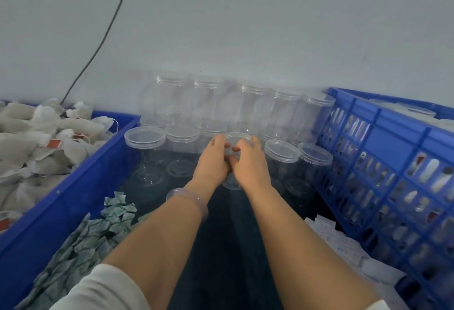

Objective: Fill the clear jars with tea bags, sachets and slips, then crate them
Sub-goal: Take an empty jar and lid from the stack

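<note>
Grip: left hand (211,162) and right hand (249,164) clasped one clear jar (237,139) from either side, fingers curled round its lidded top, thumbs meeting at the near side
Jar: stood in the middle of the front row on the dark table (228,248), between its neighbours
Axis: long axis near upright, lid up, round base showing below the wrists
Other jars: lidded empty jars (282,152) flanked it left and right; a further tier (208,98) rose behind them against the pale wall
Wrist: a clear bangle (194,199) sat on the left forearm, a pale sleeve (103,290) at the elbow
Sachets: a heap of green-printed sachets (98,233) lay on the table under the left arm
Slips: white paper slips (344,243) lay to the right of the right arm
Tea bags: piled high in a blue bin (73,187) at far left, tea bags (44,137) with red tags
Crate: a slotted blue crate (393,137) stood at right, blurred jar shapes visible through its slots
Wall: a dark cable (103,37) ran down to the bin
</note>
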A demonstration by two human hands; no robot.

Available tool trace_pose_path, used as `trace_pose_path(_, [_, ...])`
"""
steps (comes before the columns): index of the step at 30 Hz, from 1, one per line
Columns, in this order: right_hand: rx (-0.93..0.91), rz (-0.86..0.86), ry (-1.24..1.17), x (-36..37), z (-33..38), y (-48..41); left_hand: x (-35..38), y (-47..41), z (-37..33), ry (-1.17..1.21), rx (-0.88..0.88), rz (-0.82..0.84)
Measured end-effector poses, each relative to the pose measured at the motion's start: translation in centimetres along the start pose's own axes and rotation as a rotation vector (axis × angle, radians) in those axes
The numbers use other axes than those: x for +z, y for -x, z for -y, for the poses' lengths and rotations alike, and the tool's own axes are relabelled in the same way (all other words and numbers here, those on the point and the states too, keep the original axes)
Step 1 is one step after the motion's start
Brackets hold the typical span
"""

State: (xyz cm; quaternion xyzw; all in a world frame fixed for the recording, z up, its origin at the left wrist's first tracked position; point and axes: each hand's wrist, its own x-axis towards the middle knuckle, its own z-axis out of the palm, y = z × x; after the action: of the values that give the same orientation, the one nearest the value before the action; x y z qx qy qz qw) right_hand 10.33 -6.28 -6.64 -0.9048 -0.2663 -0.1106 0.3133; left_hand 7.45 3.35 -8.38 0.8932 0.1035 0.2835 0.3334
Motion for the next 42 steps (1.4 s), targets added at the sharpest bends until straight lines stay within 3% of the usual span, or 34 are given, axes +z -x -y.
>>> trace_pose_path(11, [0.026,-0.007,-0.086,-2.6,1.2,4.9,-3.1,5.4,-0.9,0.037,0.002,0.024])
trace_pose_path(16, [0.135,0.216,0.072,-6.3,3.0,8.4,-5.5,9.8,-2.6,0.059,0.011,0.115])
trace_pose_path(22, [0.073,0.474,0.298,-9.5,5.9,12.6,-7.0,16.0,-3.5,0.174,-0.011,0.077])
trace_pose_path(25, [-0.003,0.436,0.284,-7.9,6.4,14.5,-6.6,17.7,-2.5,0.361,0.017,0.061])
trace_pose_path(29, [-0.045,0.132,0.217,-5.2,6.1,16.8,-4.8,19.5,-1.8,0.614,-0.056,0.024])
trace_pose_path(31, [-0.073,0.076,0.158,-4.6,5.6,16.9,-3.9,19.7,-1.6,0.665,-0.061,0.012])
trace_pose_path(36, [-0.19,0.124,0.01,-4.4,5.1,15.9,-3.7,19.6,-0.9,0.654,-0.105,0.002])
trace_pose_path(42, [-0.289,0.262,0.004,-5.4,4.8,14.9,-3.9,19.4,-0.6,0.626,-0.107,-0.006])
